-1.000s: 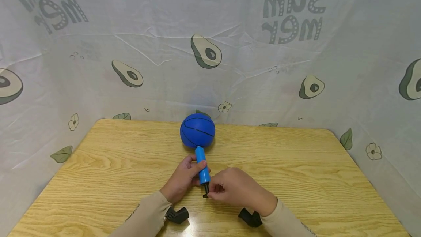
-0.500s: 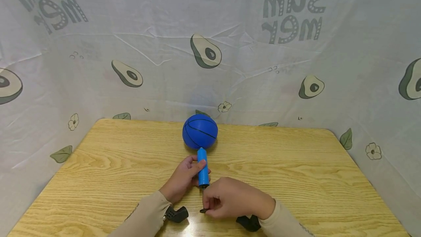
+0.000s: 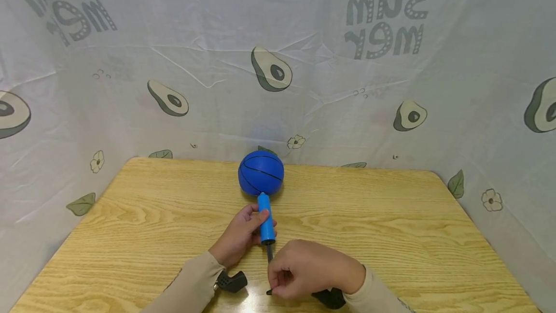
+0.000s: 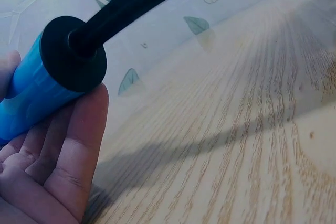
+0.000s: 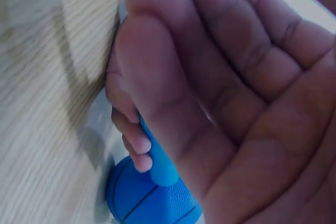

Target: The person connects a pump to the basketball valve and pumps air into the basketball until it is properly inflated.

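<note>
A small blue basketball (image 3: 260, 173) with black lines sits near the table's far edge. The blue barrel of a hand pump (image 3: 266, 221) points at the ball, its tip meeting the ball's near side. Thumb and fingers of my left hand (image 3: 239, 235) wrap round that barrel. My right hand (image 3: 310, 267) grips the black handle (image 3: 270, 292) at the near end, most of it covered by the fingers. Between the hands the black plunger rod (image 4: 136, 9) stands well out of the barrel's end cap (image 4: 73, 56). In the right wrist view the curled right fingers hide the handle.
The wood-grained table (image 3: 391, 226) spreads out on both sides of the hands. A pale curtain (image 3: 208, 62) printed with avocados hangs behind it and along its sides. Black devices (image 3: 232, 281) are strapped at both wrists.
My right hand has drawn the handle toward me, so more rod shows outside the barrel. The ball and barrel shifted slightly right, then back left. My left hand keeps its hold.
</note>
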Demonstrator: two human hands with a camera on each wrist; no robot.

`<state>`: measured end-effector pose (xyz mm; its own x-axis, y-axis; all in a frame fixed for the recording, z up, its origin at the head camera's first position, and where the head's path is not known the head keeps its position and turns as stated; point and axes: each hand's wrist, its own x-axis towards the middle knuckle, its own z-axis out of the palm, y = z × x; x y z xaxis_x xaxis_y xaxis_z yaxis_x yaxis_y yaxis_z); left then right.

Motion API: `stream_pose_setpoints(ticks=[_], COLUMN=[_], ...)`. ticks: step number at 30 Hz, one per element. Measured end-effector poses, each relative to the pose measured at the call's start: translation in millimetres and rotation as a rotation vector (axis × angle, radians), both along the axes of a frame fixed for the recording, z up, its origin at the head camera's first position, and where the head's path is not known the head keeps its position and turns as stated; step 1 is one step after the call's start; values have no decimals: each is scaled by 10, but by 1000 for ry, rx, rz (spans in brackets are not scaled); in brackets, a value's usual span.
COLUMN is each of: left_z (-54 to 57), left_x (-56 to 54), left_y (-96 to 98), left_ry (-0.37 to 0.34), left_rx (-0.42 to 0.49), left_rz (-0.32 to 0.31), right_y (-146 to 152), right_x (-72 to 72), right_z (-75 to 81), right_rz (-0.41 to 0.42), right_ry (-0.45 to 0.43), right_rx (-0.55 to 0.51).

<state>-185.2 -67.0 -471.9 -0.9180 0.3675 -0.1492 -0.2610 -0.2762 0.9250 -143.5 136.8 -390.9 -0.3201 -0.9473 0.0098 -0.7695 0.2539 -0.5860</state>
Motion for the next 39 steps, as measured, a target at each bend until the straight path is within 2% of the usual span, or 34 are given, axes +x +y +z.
stream_pose_setpoints(ticks=[5, 10, 17, 21, 26, 39], left_z=[1, -1, -3, -20, -36, -43], left_x=[0, 5, 10, 10, 11, -8], left_y=[12, 28, 28, 23, 22, 0], left_ry=[6, 24, 34, 48, 80, 43], left_rx=[-9, -25, -38, -33, -54, 2], left_rz=[-1, -14, -39, -50, -63, -32], right_y=[26, 71, 88, 68, 56, 12], right_x=[-66, -138, -183, -175, -131, 6], right_z=[-23, -79, -126, -126, -87, -10], right_rz=[-104, -219, -267, -237, -154, 69], right_ry=[112, 148, 212, 178, 136, -54], right_rx=[-25, -64, -104, -64, -8, 78])
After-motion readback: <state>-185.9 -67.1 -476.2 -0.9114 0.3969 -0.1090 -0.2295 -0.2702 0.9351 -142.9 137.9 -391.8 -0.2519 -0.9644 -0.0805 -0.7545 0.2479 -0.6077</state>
